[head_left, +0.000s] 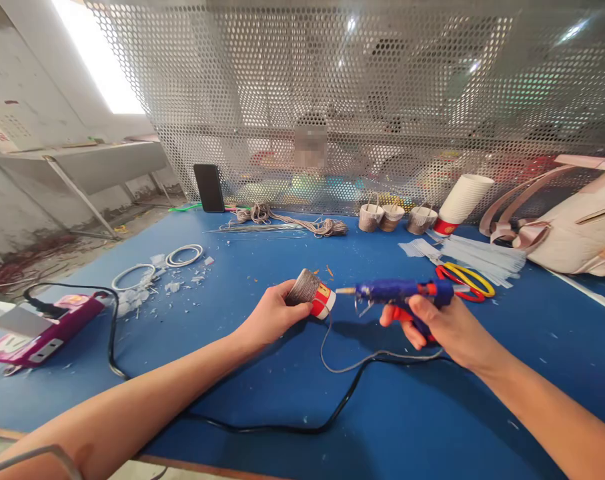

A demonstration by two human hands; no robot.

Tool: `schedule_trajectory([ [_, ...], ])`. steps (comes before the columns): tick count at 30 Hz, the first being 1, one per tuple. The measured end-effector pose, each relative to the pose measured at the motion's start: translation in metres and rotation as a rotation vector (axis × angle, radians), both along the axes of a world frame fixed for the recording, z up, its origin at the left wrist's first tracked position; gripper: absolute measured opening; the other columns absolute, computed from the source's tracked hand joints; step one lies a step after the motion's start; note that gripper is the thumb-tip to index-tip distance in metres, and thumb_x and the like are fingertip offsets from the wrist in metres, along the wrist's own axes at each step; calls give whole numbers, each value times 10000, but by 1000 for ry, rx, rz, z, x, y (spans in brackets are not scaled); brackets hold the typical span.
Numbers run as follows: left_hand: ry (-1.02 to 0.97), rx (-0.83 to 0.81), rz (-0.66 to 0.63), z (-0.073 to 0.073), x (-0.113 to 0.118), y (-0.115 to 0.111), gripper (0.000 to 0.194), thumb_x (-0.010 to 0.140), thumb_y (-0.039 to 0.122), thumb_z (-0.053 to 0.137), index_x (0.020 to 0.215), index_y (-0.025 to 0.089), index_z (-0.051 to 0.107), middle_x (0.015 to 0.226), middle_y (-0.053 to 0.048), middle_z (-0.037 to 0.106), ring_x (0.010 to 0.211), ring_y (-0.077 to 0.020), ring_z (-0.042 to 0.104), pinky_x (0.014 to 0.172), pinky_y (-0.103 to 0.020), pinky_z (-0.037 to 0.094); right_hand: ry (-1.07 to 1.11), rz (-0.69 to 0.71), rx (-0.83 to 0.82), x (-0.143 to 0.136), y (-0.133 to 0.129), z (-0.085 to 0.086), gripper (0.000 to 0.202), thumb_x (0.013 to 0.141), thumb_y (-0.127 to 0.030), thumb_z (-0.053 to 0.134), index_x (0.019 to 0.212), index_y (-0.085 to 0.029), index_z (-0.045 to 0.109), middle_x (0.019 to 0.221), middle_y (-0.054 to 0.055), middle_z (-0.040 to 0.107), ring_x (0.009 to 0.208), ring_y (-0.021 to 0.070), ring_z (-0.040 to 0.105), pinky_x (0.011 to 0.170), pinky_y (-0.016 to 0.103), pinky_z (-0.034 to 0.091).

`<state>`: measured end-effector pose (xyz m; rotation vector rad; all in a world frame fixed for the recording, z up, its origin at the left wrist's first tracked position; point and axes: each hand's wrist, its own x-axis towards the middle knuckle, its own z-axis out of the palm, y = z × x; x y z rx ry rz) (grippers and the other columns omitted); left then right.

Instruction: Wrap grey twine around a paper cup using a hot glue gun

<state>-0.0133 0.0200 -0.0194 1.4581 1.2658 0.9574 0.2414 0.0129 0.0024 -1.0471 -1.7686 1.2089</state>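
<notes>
My left hand [273, 310] is closed round a small paper cup [324, 301], which lies tilted on its side above the table. Grey-brown cord [305, 288] is wound round part of the cup, and its red and white end is bare. A loose strand of cord [349, 368] trails from the cup toward my right hand. My right hand [445, 327] grips a blue glue gun [395, 291] with a red trigger. Its nozzle points left, close to the red part of the cup; I cannot tell whether they touch.
A purple power strip [67, 327] and black cable [282, 427] lie left and in front. White rings [184, 255] and scraps are at left. Behind are a phone [209, 188], cord bundles [327, 227], small baskets [371, 217], stacked cups [465, 200], scissors [475, 279], glue sticks [482, 255] and a bag [577, 220].
</notes>
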Motion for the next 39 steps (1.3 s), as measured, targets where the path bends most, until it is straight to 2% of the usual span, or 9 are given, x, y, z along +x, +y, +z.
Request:
schedule_trajectory([
  [6, 54, 23, -10, 0, 0, -2, 229, 682, 221, 596, 880, 119, 647, 782, -29, 692, 693, -157, 610, 652, -263, 466, -85, -353, 90, -6, 54, -7, 390, 776, -565, 573, 720, -185, 645, 707, 68, 671, 541, 162, 583, 437, 268, 457],
  [10, 145, 88, -33, 1, 0, -5, 209, 684, 232, 578, 843, 117, 650, 761, -25, 682, 694, -163, 602, 642, -259, 462, -298, -347, 168, -16, 74, -24, 431, 806, -535, 530, 582, -173, 587, 484, 14, 550, 465, 142, 545, 404, 234, 386],
  [17, 224, 107, -32, 5, 1, -9, 231, 681, 225, 573, 869, 132, 669, 772, -24, 690, 750, -195, 610, 683, -281, 481, -329, -313, 211, -11, 64, -35, 342, 804, -470, 540, 862, -156, 662, 732, 49, 663, 653, 161, 618, 519, 231, 442],
  [22, 218, 90, -46, 9, 6, -15, 233, 694, 228, 555, 878, 137, 667, 786, -15, 686, 747, -186, 601, 689, -275, 478, -281, -663, 463, 3, 35, -29, 326, 763, -449, 620, 929, -172, 577, 928, 88, 624, 807, 197, 600, 710, 346, 500],
  [24, 196, 77, -61, 11, 8, -18, 243, 700, 240, 559, 893, 137, 666, 790, -15, 685, 753, -186, 601, 694, -273, 479, -285, -577, 668, -5, 15, -23, 160, 827, -347, 575, 889, -200, 569, 878, 59, 603, 794, 178, 575, 751, 344, 483],
  [27, 185, 73, -92, 12, 13, -25, 239, 702, 251, 562, 883, 133, 664, 780, -17, 676, 742, -179, 591, 688, -270, 474, -374, -245, 895, -28, -13, -18, 64, 862, -238, 555, 891, -199, 596, 870, 61, 615, 824, 181, 564, 750, 335, 459],
  [31, 186, 92, -101, 14, 17, -31, 188, 696, 260, 563, 810, 137, 648, 722, 3, 639, 668, -140, 543, 634, -239, 455, -538, -162, 1020, -53, -26, -20, 90, 869, -227, 564, 869, -168, 633, 815, 55, 650, 736, 175, 553, 700, 339, 407],
  [36, 230, 83, -94, 15, 18, -35, 113, 684, 254, 560, 711, 151, 599, 609, 35, 559, 575, -105, 469, 534, -200, 408, -535, -173, 991, -59, -28, -24, 226, 876, -127, 467, 683, -167, 577, 683, 41, 630, 663, 156, 544, 639, 311, 384],
  [39, 276, 124, -91, 14, 18, -37, 101, 693, 247, 561, 732, 160, 593, 632, 37, 568, 590, -106, 477, 547, -198, 403, -377, -156, 735, -60, -33, -22, 178, 826, -118, 470, 677, -179, 543, 690, 30, 624, 606, 125, 547, 583, 264, 413],
])
